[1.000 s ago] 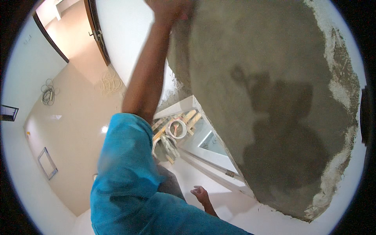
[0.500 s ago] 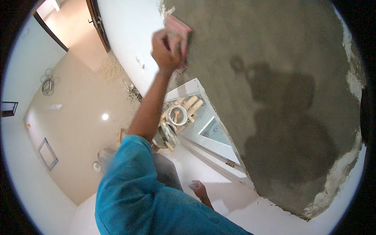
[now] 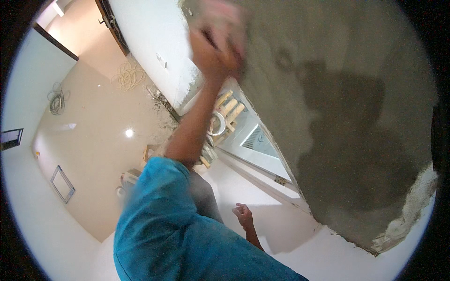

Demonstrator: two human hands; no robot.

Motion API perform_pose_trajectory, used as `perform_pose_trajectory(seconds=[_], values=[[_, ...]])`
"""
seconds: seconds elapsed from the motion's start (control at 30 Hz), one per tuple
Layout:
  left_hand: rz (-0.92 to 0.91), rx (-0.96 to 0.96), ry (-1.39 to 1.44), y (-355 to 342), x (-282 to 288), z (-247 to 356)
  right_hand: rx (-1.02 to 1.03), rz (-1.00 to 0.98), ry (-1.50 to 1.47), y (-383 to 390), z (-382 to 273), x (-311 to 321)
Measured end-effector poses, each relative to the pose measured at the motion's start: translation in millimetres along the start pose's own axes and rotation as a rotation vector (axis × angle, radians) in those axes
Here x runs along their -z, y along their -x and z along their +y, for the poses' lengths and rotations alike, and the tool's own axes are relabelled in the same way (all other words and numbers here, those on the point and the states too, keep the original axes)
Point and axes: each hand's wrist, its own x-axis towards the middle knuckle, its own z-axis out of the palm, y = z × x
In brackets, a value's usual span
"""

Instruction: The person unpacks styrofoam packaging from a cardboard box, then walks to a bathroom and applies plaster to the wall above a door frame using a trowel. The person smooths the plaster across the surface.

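Observation:
My left hand [image 3: 212,54], motion-blurred, is closed on a pink plastering float [image 3: 224,14] against the grey plastered surface [image 3: 337,37], near its ragged left edge. My right hand [image 3: 242,214] hangs lower, fingers loosely curled and apart, holding nothing, in front of white wall. Below the float, partly behind my left forearm, a white-rimmed bucket [image 3: 220,123] sits among wooden pieces [image 3: 232,107], beside a white-framed opening [image 3: 276,154]. The shadow of my head and body falls across the plaster.
The tiled floor [image 3: 93,154] spreads at left, with a dark cable coil [image 3: 57,100], a pale cord [image 3: 129,75], debris [image 3: 161,103] and a rectangular frame [image 3: 62,184]. An open door [image 3: 112,28] stands at upper left; white walls border the floor.
My left hand came down into view with the float, then moved up and right along the plaster. My right hand has risen slightly in the picture, and the view has shifted.

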Motion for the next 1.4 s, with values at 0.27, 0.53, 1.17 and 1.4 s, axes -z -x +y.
perform_pose_trajectory(seconds=[0.27,0.53,1.17,1.4], values=[[0.000,0.232,0.403,15,0,20,-0.216,-0.032,-0.208,10,-46,6],[-0.209,0.148,0.392,73,3,15,-0.172,-0.031,-0.330,4,-59,10],[-0.111,0.134,0.311,35,18,121,-0.142,-0.035,-0.197,6,-59,8],[-0.252,0.104,0.217,98,1,56,-0.158,-0.054,-0.177,10,-85,19]])
